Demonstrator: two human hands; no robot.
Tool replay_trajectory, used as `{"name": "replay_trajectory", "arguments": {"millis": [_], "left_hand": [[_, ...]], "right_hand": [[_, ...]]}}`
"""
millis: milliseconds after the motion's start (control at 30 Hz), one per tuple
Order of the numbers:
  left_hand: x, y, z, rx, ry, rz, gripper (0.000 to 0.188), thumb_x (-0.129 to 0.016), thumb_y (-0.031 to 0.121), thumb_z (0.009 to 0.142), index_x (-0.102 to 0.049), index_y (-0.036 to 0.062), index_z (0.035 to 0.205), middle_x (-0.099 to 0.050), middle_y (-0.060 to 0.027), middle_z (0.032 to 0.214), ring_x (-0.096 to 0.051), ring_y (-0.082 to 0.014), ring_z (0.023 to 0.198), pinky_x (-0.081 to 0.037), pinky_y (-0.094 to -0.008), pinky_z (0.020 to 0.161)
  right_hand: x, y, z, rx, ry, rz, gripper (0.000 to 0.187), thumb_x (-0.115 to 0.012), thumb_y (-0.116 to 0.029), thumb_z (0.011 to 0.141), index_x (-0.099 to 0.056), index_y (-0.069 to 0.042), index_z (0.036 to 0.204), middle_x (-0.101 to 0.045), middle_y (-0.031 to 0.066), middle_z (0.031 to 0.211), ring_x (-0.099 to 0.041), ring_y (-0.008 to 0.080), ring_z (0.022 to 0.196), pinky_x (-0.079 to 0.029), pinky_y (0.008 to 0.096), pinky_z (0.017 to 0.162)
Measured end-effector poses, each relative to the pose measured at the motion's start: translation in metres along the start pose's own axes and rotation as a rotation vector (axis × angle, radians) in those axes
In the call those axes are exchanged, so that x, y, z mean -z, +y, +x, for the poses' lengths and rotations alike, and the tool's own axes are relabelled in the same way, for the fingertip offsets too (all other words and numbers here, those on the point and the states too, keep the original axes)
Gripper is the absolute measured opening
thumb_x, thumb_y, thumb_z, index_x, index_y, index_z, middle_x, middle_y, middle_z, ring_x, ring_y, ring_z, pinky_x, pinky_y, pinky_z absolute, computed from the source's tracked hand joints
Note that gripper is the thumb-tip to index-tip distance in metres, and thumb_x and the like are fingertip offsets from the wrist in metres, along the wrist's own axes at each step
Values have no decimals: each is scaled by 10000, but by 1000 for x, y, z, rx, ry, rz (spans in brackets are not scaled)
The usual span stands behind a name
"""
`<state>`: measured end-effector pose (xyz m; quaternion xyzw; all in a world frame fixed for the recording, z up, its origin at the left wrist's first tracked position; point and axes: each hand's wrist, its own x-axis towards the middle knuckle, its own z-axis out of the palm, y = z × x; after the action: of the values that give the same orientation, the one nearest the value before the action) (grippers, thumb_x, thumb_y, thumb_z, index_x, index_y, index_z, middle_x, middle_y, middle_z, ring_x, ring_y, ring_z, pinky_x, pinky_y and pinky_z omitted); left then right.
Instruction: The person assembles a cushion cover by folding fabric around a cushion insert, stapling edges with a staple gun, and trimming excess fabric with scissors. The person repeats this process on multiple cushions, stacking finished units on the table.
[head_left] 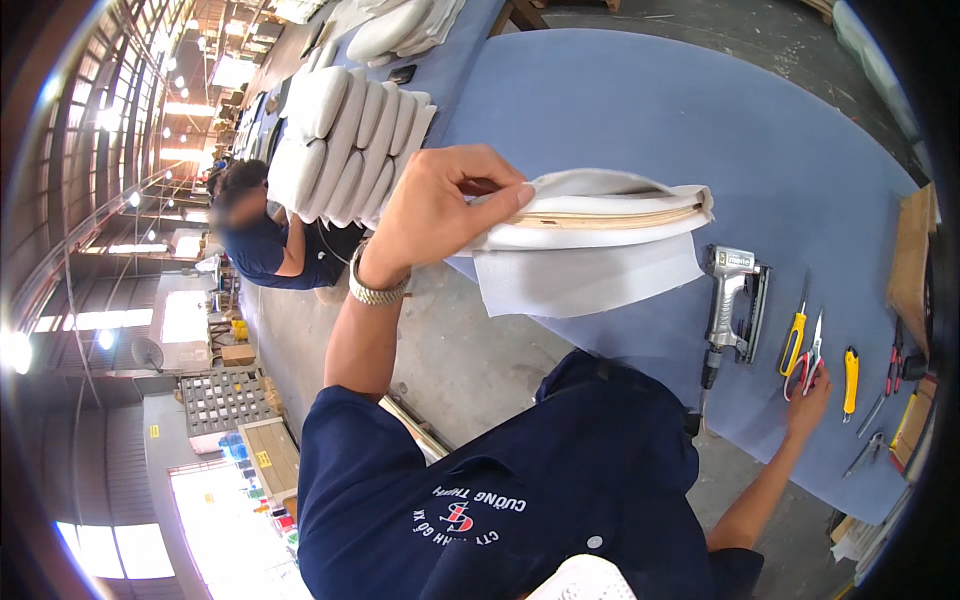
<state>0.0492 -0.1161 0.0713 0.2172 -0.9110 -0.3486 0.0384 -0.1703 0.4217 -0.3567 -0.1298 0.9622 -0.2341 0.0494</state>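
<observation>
My left hand (440, 205), with a metal-band watch on its wrist, pinches the near end of a light grey padded panel (600, 236). The panel is tilted so its edge faces me, and a strip of bare wood (610, 218) shows between layers of fabric. A loose flap of the cover fabric (590, 278) hangs below it. Over at the right, my right hand (808, 402) has its fingers closed at the red handles of a pair of scissors (814, 350), which lies on the blue table. A yellow-handled screwdriver (795, 335) is just left of the scissors.
A staple gun (735, 300) with a hose lies on the blue table (640, 110). Right of the scissors are a yellow cutter knife (850, 380), red-handled pliers (893, 365) and a cardboard box (910, 250). Stacked pads (345, 150) stand far left, beside another person (265, 235).
</observation>
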Motion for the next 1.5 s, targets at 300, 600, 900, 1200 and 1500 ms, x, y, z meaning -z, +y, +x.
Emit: {"name": "replay_trajectory", "arguments": {"millis": [300, 600, 900, 1200, 1500], "left_hand": [[6, 0, 0, 138, -30, -130, 135, -775, 113, 939, -771, -21, 924, -716, -33, 894, -603, -49, 759, -480, -212, 695], [-2, 10, 9, 59, -30, -106, 141, -786, 82, 916, -727, -9, 825, -661, -15, 887, -578, -44, 754, -456, -207, 670], [-9, -1, -11, 49, 69, -192, 178, -788, 76, 900, -690, -12, 781, -618, 8, 821, -470, -20, 664, -389, -219, 592], [-9, -1, -19, 13, 42, -176, 144, -788, 76, 910, -721, -5, 811, -638, -11, 868, -525, -31, 707, -391, -212, 605], [-16, 4, -21, 12, 33, -187, 143, -777, 39, 888, -699, -7, 778, -632, -23, 860, -504, -34, 679, -407, -217, 589]], "right_hand": [[87, -107, 25, -51, -137, 782, 599, -649, 63, 891, -518, -94, 1454, -629, 13, 974, -567, 94, 818, -466, 241, 719], [137, -342, 39, 723, -717, 694, 636, -934, -400, 690, -710, -52, 1173, -706, 98, 978, -674, 264, 896, -507, 372, 808], [113, -417, 53, 1049, -850, 611, 724, -909, -519, 669, -708, -34, 1168, -735, 152, 1054, -696, 359, 989, -540, 428, 864], [103, -432, 52, 1094, -905, 580, 702, -847, -572, 723, -724, -41, 1165, -730, 161, 1022, -686, 369, 972, -529, 448, 856], [108, -442, 50, 1124, -911, 537, 701, -869, -550, 711, -732, -34, 1166, -725, 137, 978, -683, 357, 920, -519, 440, 821]]}}
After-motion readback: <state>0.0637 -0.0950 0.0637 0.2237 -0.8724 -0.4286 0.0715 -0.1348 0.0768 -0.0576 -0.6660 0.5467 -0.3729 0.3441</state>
